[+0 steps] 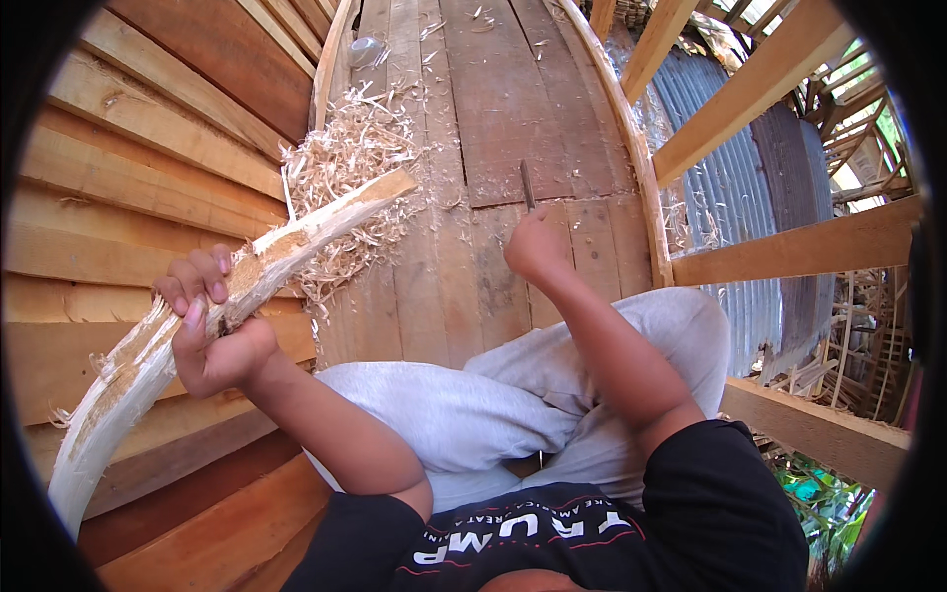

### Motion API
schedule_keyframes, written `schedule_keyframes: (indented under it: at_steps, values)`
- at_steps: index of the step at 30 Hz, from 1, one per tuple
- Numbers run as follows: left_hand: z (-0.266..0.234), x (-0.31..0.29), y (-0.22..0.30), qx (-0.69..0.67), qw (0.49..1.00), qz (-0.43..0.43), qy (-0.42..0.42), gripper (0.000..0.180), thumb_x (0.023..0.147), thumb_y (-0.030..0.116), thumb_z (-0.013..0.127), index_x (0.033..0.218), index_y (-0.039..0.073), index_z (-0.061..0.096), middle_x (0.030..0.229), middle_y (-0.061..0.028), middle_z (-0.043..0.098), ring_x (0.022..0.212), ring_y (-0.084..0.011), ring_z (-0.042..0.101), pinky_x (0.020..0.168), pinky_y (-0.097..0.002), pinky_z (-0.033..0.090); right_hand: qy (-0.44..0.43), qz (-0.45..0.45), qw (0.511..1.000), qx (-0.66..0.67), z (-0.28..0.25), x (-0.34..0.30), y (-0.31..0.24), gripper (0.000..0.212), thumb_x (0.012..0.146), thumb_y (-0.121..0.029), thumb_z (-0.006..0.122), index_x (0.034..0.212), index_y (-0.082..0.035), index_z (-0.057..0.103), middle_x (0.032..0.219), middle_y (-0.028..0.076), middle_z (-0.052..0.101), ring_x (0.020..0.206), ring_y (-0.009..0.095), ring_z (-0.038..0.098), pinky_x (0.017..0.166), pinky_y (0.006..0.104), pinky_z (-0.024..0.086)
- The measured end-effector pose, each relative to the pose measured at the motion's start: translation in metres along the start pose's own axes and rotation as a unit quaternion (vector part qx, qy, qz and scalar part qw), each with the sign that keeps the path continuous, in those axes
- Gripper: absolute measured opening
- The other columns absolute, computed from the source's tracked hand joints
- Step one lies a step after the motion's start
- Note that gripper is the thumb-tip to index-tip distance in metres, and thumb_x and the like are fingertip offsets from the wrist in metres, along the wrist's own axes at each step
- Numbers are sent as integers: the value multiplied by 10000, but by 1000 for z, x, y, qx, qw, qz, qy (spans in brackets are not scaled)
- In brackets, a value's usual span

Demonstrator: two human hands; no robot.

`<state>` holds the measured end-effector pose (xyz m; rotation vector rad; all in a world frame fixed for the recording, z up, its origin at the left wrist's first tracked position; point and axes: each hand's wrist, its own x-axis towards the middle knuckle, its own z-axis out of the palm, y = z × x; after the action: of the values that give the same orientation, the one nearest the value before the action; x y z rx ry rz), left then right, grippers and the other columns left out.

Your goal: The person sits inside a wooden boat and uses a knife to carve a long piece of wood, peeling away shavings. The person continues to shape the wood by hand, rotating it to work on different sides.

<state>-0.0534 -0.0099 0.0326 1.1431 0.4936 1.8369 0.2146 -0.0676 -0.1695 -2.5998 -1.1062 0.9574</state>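
My left hand (219, 331) grips a long, curved piece of pale wood (256, 264) around its middle, thumb and fingertips closed over it. The wood slants from the lower left up toward the pile of shavings, with brown bark patches and loose slivers along its surface. Off to the right, my right hand (538, 245) is closed in a fist around a knife (527, 185). Its narrow dark blade points away from me, apart from the wood; the handle is hidden in my fingers.
Curly wood shavings (345, 148) are heaped on the plank floor (513, 99) by the left board wall (158, 178). A clear plastic cup (366, 52) lies farther off. Wooden railing posts (750, 89) line the right side, with corrugated metal sheeting (710, 158) beyond. My crossed legs (444, 409) are in front.
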Motion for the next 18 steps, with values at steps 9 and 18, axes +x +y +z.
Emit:
schedule_keyframes:
  at_steps: [9, 18]
  values:
    - [-7, 2, 9, -43, 999, -2, -10, 251, 587, 132, 516, 780, 119, 356, 682, -30, 329, 659, -152, 342, 758, -361, 318, -154, -216, 954, 141, 23, -18, -28, 406, 873, -177, 596, 1157, 99, 504, 1009, 301, 641, 934, 383, 657, 794, 442, 520]
    - [-10, 5, 16, -62, 998, -5, -10, 254, 575, 126, 522, 763, 124, 352, 668, -23, 323, 647, -146, 339, 751, -357, 318, -108, -283, 949, -92, -59, 42, 54, 233, 788, -149, 733, 1019, -123, 725, 947, 155, 705, 921, 334, 661, 799, 413, 510]
